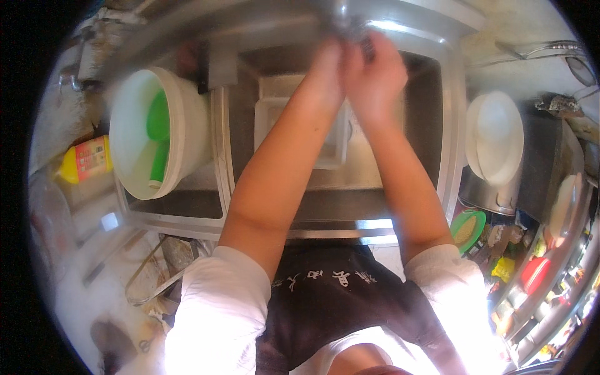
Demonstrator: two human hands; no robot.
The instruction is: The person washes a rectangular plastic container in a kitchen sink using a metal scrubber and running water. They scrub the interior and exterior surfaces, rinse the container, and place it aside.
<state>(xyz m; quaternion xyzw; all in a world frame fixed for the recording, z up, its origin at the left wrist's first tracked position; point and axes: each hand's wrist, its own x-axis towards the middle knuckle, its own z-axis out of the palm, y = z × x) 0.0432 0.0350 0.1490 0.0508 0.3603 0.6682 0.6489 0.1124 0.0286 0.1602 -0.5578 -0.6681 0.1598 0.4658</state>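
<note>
Both my hands are together at the far side of a stainless steel sink (pixel 447 117), close below a blurred metal fitting, seemingly a faucet (pixel 343 11). My right hand (pixel 380 70) is curled, with a small dark, rough-textured object (pixel 368 48) showing between its thumb and fingers; its kind is too blurred to tell. Against it on the left is my left hand (pixel 329 54), its fingers blurred and largely hidden, so its grip cannot be made out. Beneath my forearms, a translucent plastic container (pixel 272 110) lies on the basin floor, partly covered from view.
A white bucket (pixel 194 122) holding a green dipper (pixel 158 117) stands over the left basin. Left of it lies a yellow bottle (pixel 86 159). Beyond the right rim, a white bowl (pixel 497 136) sits on a metal pot (pixel 492 194), near a green dish (pixel 468 229).
</note>
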